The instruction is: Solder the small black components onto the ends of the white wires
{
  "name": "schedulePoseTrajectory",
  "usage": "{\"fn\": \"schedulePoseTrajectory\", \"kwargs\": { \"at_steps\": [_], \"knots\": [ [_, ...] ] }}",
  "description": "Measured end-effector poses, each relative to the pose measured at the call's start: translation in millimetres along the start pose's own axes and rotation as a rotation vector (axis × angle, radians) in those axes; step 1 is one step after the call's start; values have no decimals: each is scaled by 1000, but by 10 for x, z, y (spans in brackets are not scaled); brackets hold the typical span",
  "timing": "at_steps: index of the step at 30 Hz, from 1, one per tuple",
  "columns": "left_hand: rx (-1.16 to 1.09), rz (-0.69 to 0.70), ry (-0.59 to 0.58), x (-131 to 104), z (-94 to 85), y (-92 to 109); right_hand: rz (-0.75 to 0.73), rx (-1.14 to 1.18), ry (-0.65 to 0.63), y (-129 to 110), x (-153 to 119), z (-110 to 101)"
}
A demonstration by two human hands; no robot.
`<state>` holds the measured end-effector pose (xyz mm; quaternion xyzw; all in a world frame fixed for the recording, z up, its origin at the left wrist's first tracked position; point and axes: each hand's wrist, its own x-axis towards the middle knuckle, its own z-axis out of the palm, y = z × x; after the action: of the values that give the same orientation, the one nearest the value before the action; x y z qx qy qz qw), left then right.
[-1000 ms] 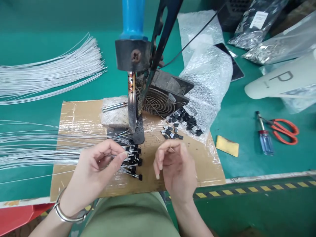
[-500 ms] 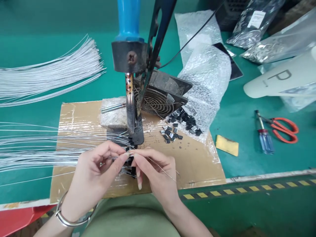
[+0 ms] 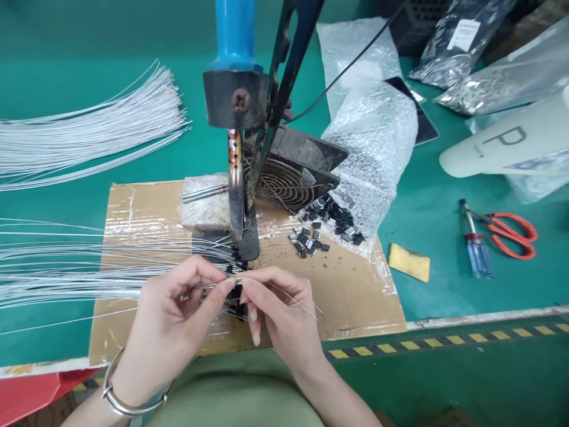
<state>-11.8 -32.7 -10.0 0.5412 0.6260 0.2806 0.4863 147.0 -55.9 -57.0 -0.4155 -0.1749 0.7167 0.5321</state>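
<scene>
Left hand and right hand both pinch thin pale wires near the front edge of the green desk, so I'd brace those fingertips.

The green bench is partly covered by a cardboard sheet; at the left, a thick bundle of white wires is laid directly on the green surface, while a looser spread of wires is stretched across bench and cardboard. At the right, a yellow pad, a blue-handled screwdriver and a red-handled tool are set down; crumpled clear wrap is draped partly over the bench, partly over the cardboard.
</scene>
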Motion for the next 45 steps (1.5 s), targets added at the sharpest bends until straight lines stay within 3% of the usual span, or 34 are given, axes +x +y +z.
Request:
{"fn": "schedulePoseTrajectory", "kwargs": {
  "at_steps": [7,14,21,27,33,45],
  "knots": [
    [-17,-17,11,-8,18,41,25,25,7,-30,15,0],
    [20,31,-82,43,-50,44,112,15,-21,-111,50,-25],
    [-39,-26,26,-22,48,50,90,63,-18,-91,43,0],
    [-32,57,108,-63,132,-21,83,136,10,-57,54,41],
    [39,156,113,-61,126,-133,52,163,31,-18,52,78],
    [-49,145,204,15,177,-60,8,161,-11,-14,54,63]
  ]
}}
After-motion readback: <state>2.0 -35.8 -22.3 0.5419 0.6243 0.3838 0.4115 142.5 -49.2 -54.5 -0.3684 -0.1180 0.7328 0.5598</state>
